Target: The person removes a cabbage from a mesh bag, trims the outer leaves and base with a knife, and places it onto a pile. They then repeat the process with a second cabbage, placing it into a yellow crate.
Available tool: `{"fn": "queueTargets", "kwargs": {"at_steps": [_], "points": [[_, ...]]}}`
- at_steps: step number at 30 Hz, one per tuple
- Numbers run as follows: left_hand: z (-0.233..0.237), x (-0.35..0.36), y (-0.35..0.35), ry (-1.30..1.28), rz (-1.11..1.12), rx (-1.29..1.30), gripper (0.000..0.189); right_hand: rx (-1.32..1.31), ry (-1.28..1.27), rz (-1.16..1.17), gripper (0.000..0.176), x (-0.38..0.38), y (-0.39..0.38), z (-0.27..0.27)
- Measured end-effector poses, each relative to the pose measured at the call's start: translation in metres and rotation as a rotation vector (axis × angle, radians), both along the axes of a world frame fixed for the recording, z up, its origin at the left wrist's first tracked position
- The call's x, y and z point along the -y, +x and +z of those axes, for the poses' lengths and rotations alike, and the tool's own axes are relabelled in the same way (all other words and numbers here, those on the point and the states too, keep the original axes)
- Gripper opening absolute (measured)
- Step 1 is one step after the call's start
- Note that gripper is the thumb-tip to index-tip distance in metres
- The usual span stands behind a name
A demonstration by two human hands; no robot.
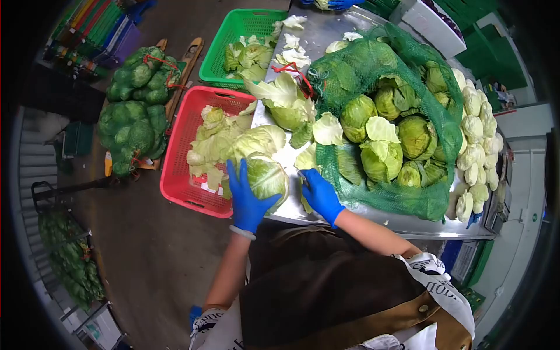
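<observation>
Left hand (248, 201) is wrapped around a cabbage (267, 176) sitting right at the near edge of the counter (326, 38). Right hand (319, 195) is just beside it, curled shut, can't tell around what. The red basket (175, 169) of loose leaves is off to the left hand's outer side, and the green net sack (408, 198) of cabbages is just past the right hand.
</observation>
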State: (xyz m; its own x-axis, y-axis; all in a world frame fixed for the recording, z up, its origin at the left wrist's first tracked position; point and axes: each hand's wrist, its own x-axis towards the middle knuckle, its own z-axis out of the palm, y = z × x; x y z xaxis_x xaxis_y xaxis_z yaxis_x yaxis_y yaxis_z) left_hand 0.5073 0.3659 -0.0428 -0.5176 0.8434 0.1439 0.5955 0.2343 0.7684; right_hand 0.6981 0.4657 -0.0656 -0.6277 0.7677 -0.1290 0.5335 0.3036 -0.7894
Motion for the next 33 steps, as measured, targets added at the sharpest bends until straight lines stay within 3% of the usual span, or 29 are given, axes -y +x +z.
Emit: {"fn": "queueTargets", "kwargs": {"at_steps": [1,3,5,8,13,20,26,29,33], "points": [[-0.003,-0.002,-0.001,-0.057,-0.074,0.02,0.111,-0.052,0.115,0.067,0.032,0.004,0.005,0.001],[-0.01,-0.011,-0.005,-0.165,-0.231,0.042,0.112,-0.005,0.029,0.09,0.035,0.012,0.014,0.002],[-0.008,-0.017,0.002,-0.171,-0.149,0.093,0.106,0.12,-0.075,0.109,0.035,0.01,0.014,-0.005],[-0.008,-0.023,0.011,-0.183,-0.038,0.094,0.102,0.073,-0.096,0.113,0.028,0.006,0.003,-0.012],[-0.016,-0.028,0.014,-0.166,-0.013,0.051,0.102,0.166,-0.176,0.164,0.024,-0.001,-0.01,-0.015],[-0.019,-0.034,0.024,-0.174,-0.012,0.01,0.102,0.307,0.005,0.253,0.017,-0.013,-0.03,-0.043],[-0.01,-0.042,0.021,-0.202,-0.057,0.047,0.1,0.399,0.136,0.201,0.012,-0.007,-0.035,-0.033],[-0.012,-0.036,0.011,-0.206,-0.111,0.029,0.1,0.457,0.056,0.175,0.011,-0.005,-0.024,-0.004],[-0.028,-0.051,-0.018,-0.188,-0.149,0.083,0.1,0.554,0.157,0.149,0.012,-0.002,-0.032,-0.026]]}}
